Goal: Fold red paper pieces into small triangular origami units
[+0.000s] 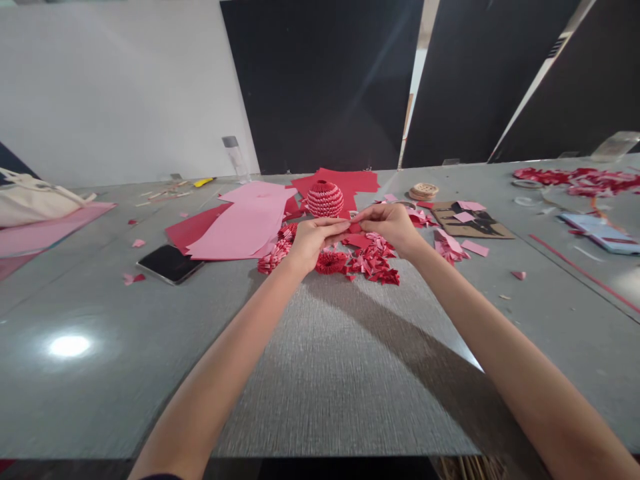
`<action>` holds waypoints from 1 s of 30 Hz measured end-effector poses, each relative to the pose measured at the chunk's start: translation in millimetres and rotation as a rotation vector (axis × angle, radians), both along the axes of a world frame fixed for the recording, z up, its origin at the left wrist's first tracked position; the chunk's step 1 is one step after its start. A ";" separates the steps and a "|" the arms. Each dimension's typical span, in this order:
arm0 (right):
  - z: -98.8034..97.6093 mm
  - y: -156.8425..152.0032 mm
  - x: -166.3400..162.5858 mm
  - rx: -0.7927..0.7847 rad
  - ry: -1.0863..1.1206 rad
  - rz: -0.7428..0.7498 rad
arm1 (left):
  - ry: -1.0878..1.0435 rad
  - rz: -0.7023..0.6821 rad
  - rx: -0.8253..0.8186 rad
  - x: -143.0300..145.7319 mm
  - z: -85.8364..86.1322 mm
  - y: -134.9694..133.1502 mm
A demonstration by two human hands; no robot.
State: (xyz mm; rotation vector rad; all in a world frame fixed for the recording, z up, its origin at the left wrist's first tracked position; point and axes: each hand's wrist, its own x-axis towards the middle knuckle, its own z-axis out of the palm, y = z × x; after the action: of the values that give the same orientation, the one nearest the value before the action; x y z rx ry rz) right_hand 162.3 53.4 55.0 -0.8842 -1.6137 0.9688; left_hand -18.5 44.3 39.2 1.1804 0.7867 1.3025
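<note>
I have the left grip (315, 243) and right grip (393, 228) closed on a small, thin red paper piece (355, 228) above the woven grey desk (345, 373). Angular folded red paper scraps (373, 263) heap just below.

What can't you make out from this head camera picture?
In the head view:
The red paper piece: the left hand and right hand hide its folds.
The cloth bag: cut off by the left edge.
The round paper model: its near side hides the far side.
The red paper strips: too small to make out their shapes.
</note>
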 end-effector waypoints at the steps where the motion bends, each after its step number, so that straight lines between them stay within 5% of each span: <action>1: 0.3 -0.5 -0.3 0.003 0.002 0.002 | -0.001 0.006 0.003 0.2 0.3 -0.4; 14: -0.7 0.3 -1.2 -0.030 0.020 -0.025 | 0.057 -0.029 -0.008 -0.2 4.6 -1.0; 22: 2.1 -4.4 -1.3 0.089 -0.080 -0.022 | 0.091 0.079 0.005 4.4 3.0 -2.7; 30: 3.8 -9.2 -4.1 0.217 -0.100 -0.046 | 0.000 0.022 -0.031 4.5 6.5 -2.3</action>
State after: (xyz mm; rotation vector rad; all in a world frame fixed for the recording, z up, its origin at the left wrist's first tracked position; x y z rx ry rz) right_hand 158.1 44.2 58.8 -0.8262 -1.7384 0.7109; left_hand -14.0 42.0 45.7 1.1496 0.8190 1.3044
